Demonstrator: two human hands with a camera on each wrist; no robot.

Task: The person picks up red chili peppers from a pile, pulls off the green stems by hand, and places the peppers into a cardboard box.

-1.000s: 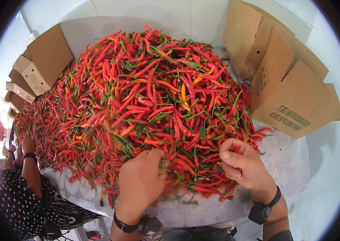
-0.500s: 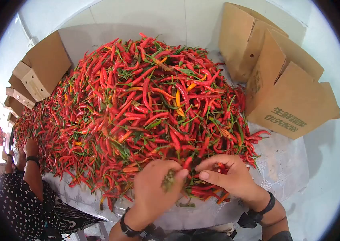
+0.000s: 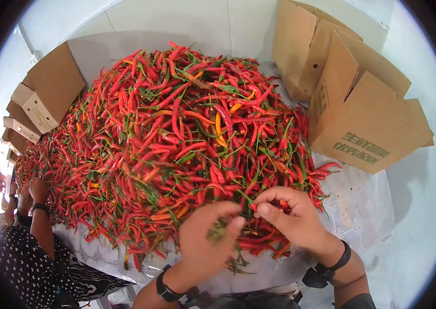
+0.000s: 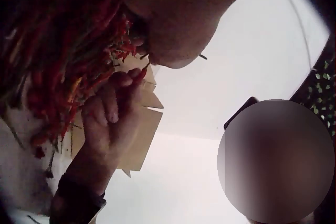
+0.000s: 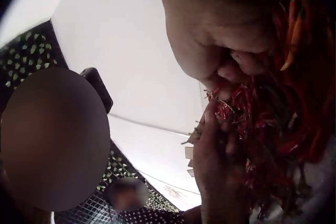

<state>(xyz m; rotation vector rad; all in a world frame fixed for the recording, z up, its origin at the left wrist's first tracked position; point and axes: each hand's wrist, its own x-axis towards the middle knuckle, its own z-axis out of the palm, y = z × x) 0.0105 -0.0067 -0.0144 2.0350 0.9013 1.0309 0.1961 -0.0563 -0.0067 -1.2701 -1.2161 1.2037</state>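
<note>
A large heap of red chili peppers (image 3: 161, 139), with green stems, fills the table. My right hand (image 3: 300, 219) is over the near edge of the heap and holds several chilies, their red ends showing between the fingers. Thumb and forefinger pinch a chili (image 3: 253, 207) whose green stem points up and left. Beside it, my left hand (image 3: 205, 242) has thumb and forefinger close to that stem. Green stems (image 3: 218, 229) show inside its curled fingers, and some stick out in the right wrist view, near the left hand (image 5: 210, 166).
Open cardboard boxes (image 3: 377, 118) stand at the right behind the heap. More boxes (image 3: 56, 85) line the back left. A pale patterned cloth (image 3: 352, 201) covers the table. Another person's arm (image 3: 40, 219) reaches into the heap at the left.
My left hand has moved right to my right hand, which came left and down a little. A chili that was between the hands is now pinched in my right hand. The view shifted slightly.
</note>
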